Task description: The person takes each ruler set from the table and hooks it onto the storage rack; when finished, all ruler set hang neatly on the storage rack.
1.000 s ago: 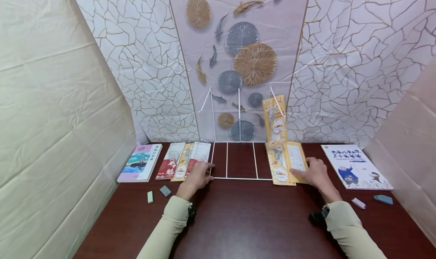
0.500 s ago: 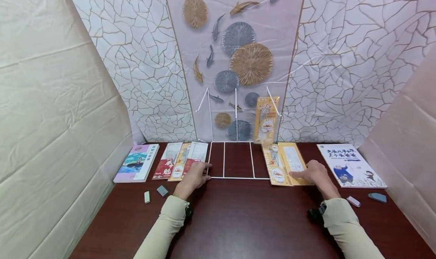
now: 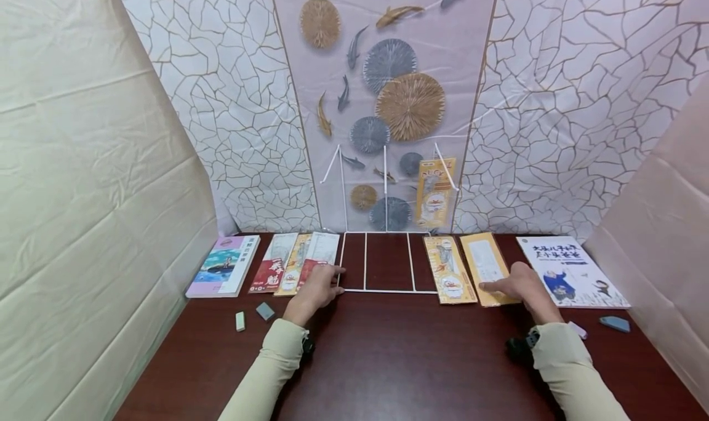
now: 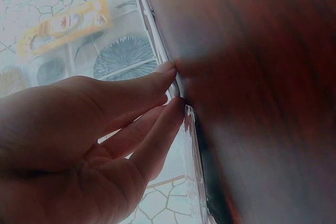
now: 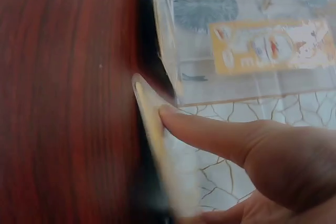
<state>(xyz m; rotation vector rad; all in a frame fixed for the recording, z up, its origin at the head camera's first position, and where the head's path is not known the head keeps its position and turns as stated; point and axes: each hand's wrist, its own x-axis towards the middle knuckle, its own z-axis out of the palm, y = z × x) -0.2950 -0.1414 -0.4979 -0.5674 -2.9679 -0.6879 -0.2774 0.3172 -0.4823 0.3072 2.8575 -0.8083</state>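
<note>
My left hand [image 3: 318, 288] pinches the front left corner of a white wire rack [image 3: 388, 292] between thumb and fingertips; the left wrist view shows the thin rod there. At the rack's right, my right hand [image 3: 526, 288] grips a flat yellow packet [image 3: 482, 252] with a white panel, thumb on its top face. In the right wrist view this packet [image 5: 155, 140] tilts up from the table, its lower fingers mostly hidden. Another yellow packet [image 3: 450, 270] with a duck print lies just left of it, over the rack's right edge. A third, marked DUCK [image 3: 436, 193], hangs upright at the rack's right arm.
Red-and-white packets [image 3: 274, 264] and a yellow one [image 3: 293, 267] lie left of the rack. Books stand flat at both sides: a pink-blue one [image 3: 221, 267] and a white one [image 3: 570, 273]. Small erasers [image 3: 265, 311] lie near each arm. A patterned cloth [image 3: 249, 132] backs the table.
My right hand has drawn the held packet rightward, opening a gap from the duck-printed packet beside it. The hanging packet has swung slightly left. My left hand keeps its hold on the rack.
</note>
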